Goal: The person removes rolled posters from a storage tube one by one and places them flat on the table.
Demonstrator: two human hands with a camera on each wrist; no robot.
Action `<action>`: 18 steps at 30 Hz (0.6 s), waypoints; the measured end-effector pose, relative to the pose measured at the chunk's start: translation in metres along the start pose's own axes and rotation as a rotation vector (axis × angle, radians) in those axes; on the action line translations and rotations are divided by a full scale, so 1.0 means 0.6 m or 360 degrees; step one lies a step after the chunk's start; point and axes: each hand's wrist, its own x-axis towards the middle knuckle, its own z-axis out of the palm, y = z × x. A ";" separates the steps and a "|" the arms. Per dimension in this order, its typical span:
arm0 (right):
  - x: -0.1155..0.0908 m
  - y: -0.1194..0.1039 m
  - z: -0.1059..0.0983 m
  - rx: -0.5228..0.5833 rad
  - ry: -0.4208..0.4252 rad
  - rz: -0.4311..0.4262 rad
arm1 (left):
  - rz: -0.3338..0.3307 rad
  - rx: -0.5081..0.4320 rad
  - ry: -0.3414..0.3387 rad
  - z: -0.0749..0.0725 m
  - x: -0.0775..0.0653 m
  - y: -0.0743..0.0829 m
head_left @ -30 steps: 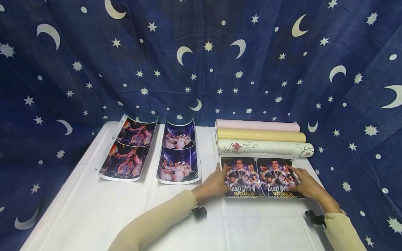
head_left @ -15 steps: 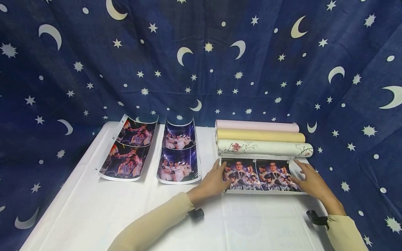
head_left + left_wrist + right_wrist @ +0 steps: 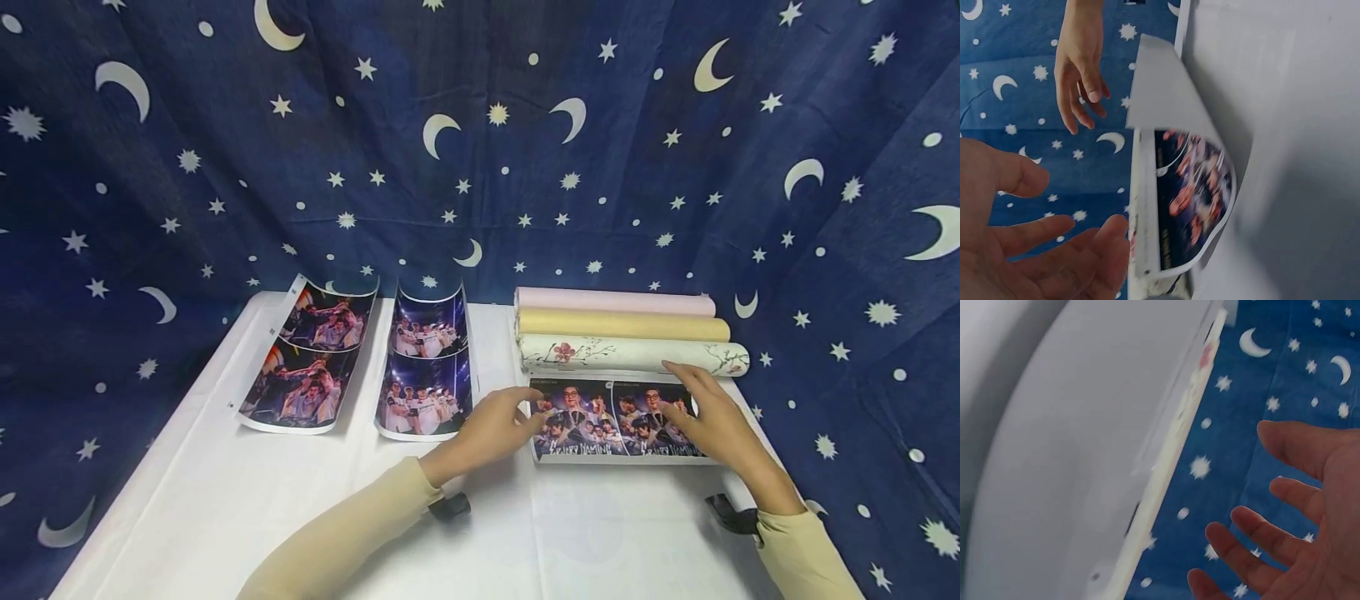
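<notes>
A glossy printed poster sheet (image 3: 581, 417), with two copies of one group picture side by side, lies at the right of the white table, its near edge curling up. The curl with its white back also shows in the left wrist view, as a curled sheet (image 3: 1194, 194). My left hand (image 3: 495, 429) is at the sheet's left edge, fingers loosely bent and holding nothing. Over the sheet's right part is my right hand (image 3: 720, 421), fingers spread and holding nothing. In the right wrist view my right hand (image 3: 1285, 531) appears apart from the sheet's pale back.
Behind the poster lie a floral roll (image 3: 630, 354), a yellow roll (image 3: 622, 323) and a pink roll (image 3: 615, 301). Left of it are a blue-toned print (image 3: 427, 392) and a red-toned print (image 3: 303, 387), both curled. A starry blue cloth (image 3: 480, 192) hangs behind the table.
The poster's near edge has curled up, hiding the lower lettering. My hands have let go of its sides; the left has drawn back left, the right has shifted left over the sheet.
</notes>
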 end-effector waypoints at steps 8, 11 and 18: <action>0.023 -0.053 0.013 0.0090 -0.0018 -0.0139 | 0.0012 0.0076 0.0126 -0.043 -0.013 -0.010; 0.031 -0.069 0.019 0.0125 -0.0038 -0.0161 | 0.0001 0.0134 0.0192 -0.056 -0.018 -0.017; 0.051 -0.109 0.036 0.0201 -0.0079 -0.0222 | 0.0029 0.0242 0.0392 -0.087 -0.031 -0.034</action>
